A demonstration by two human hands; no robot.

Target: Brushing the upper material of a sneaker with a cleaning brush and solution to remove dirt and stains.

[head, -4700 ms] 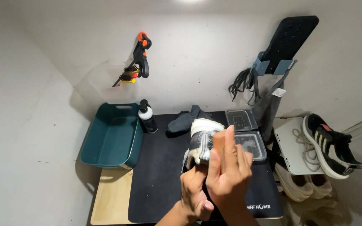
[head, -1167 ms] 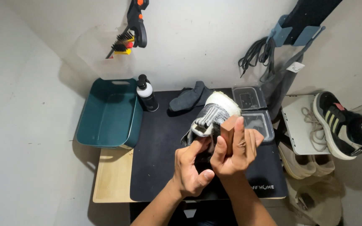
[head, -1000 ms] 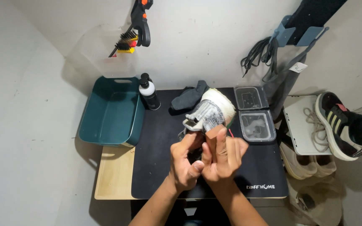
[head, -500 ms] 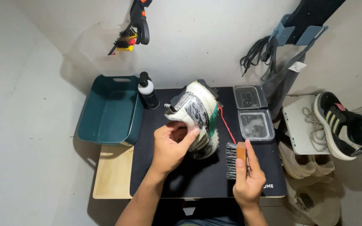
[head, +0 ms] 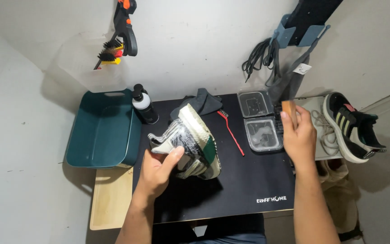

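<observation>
One white sneaker (head: 190,142) with a green heel patch, gripped by the left hand (head: 159,169); right hand (head: 298,135) clasps a wooden brush (head: 289,110).

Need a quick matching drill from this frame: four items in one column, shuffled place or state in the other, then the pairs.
Items:
1. white sneaker
2. wooden brush
3. red toothbrush-style brush
4. pump bottle

Places or states:
A. standing beside the teal tub
B. lying flat on the black mat
C. held in the left hand, sole turned up
D. held in the right hand by the clear containers

Pairs: 1-C, 2-D, 3-B, 4-A
</observation>
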